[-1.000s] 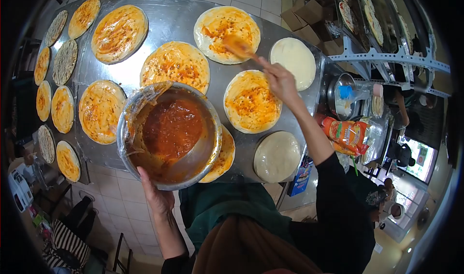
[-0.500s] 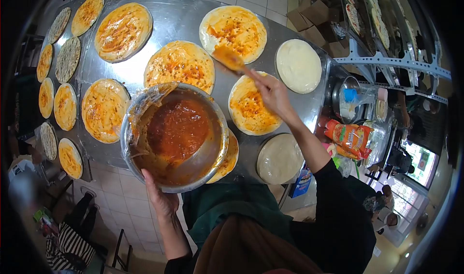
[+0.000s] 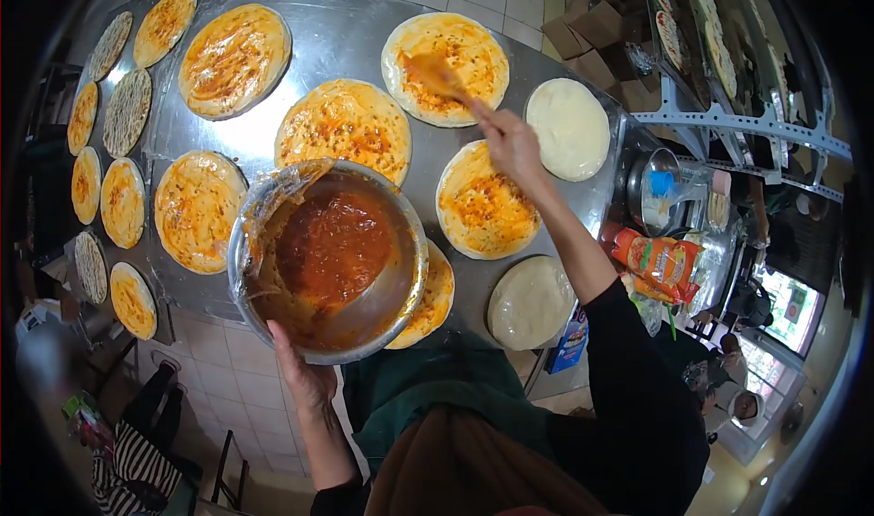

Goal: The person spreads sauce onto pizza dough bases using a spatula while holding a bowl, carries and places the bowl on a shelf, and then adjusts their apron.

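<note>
My left hand (image 3: 303,375) supports a metal bowl (image 3: 401,320) from its near side, thumb at the rim. Red sauce (image 3: 332,247) lies in the bowl, with plastic wrap stuck along its left edge. In my right hand (image 3: 512,147) is the handle of a sauce-coated spatula (image 3: 439,77), whose blade is over a sauced dough round (image 3: 482,50) at the top. Another sauced round (image 3: 485,202) lies below my right forearm's left side. Two plain rounds (image 3: 567,129) (image 3: 530,303) are at the right. The bowl partly covers two sauced rounds.
More topped rounds (image 3: 198,208) cover the left part of the metal table (image 3: 346,24). At the right are a red packet (image 3: 657,263), a metal pot (image 3: 648,197), a blue box (image 3: 571,341) and a rack (image 3: 746,120). Someone in stripes (image 3: 141,466) is at the lower left.
The spatula has moved down and left off the top round, then back up over it. More sauce is spread on that round than a second ago. The bowl stays held.
</note>
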{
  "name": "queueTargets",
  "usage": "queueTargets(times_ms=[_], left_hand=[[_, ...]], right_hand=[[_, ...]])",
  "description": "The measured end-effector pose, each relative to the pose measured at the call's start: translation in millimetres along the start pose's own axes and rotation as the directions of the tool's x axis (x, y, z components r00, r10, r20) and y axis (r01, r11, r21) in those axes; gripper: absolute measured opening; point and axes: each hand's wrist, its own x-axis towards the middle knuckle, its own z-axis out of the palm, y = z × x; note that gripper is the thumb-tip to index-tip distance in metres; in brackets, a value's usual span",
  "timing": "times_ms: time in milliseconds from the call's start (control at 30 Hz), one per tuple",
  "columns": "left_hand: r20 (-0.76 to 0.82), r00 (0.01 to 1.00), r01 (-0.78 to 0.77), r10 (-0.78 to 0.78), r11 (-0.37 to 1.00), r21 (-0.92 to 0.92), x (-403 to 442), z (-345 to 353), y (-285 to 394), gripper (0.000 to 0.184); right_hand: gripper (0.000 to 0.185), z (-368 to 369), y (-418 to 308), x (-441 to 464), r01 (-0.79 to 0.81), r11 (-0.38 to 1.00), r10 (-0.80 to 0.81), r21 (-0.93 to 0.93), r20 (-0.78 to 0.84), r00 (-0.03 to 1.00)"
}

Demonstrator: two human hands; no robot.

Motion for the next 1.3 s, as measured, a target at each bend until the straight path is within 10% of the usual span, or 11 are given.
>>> queueTargets(times_ms=[267, 400, 533, 667, 900, 1033, 1300], left_hand=[[-0.008, 1.0, -0.012, 0.012, 1.0, -0.004, 0.9, -1.4, 9.5, 0.069], [-0.035, 0.999, -0.036, 0.037, 0.999, 0.032, 3.1, -0.1, 9.9, 0.071], [-0.038, 0.999, -0.022, 0.023, 1.0, 0.02, -0.3, -8.4, 12.5, 0.071], [-0.028, 0.999, -0.036, 0.035, 0.999, -0.014, -0.6, -7.0, 14.6, 0.07], [-0.017, 1.0, -0.023, 0.023, 1.0, -0.003, -2.8, -12.9, 18.0, 0.071], [-0.01, 1.0, -0.013, 0.013, 1.0, 0.021, -1.0, -13.3, 18.6, 0.073], [0.007, 0.999, -0.033, 0.032, 0.999, 0.006, -3.8, -13.9, 21.3, 0.07]], right_hand=[[0.034, 6.3, -11.9, 20.0, -0.126, 0.99, 0.127, 0.06, -0.017, 0.992], [0.034, 26.4, -19.3, -0.3, 0.1, 0.994, -0.092, -0.033, 0.191, 0.977], [0.03, 12.0, -22.6, 32.7, -0.125, 0.981, 0.125, 0.15, 0.01, 0.992], [0.029, 28.9, -9.8, 36.5, 0.066, 0.995, -0.064, -0.069, 0.038, 0.997], [0.031, 7.9, -28.4, 64.7, -0.126, 0.982, 0.142, -0.144, 0.106, 0.984], [0.037, 9.2, -38.9, 62.7, 0.138, 0.977, -0.113, -0.164, 0.156, 0.981], [0.031, -34.6, 3.2, 102.2, -0.058, 0.888, 0.002, -0.456, -0.123, 0.992]])
